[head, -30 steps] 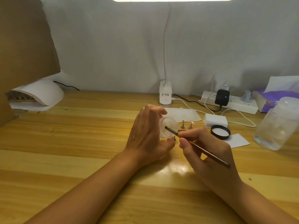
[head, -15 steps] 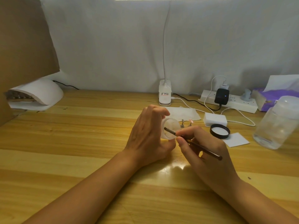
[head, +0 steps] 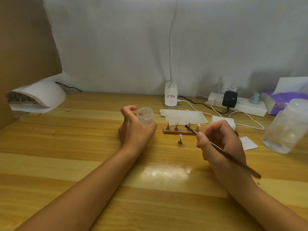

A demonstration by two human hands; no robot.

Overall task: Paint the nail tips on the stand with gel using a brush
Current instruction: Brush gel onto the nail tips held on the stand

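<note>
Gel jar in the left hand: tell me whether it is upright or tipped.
Tipped. The left hand grips the gel jar with its round open mouth turned toward the camera rather than up, so the inside shows.

Pink nail tips (head: 176, 123); brown stand (head: 179, 132); dark-brown brush (head: 230, 157); purple tissue pack (head: 281, 104).

The label on the lamp base (head: 170, 97) is too blurred to read.
</note>
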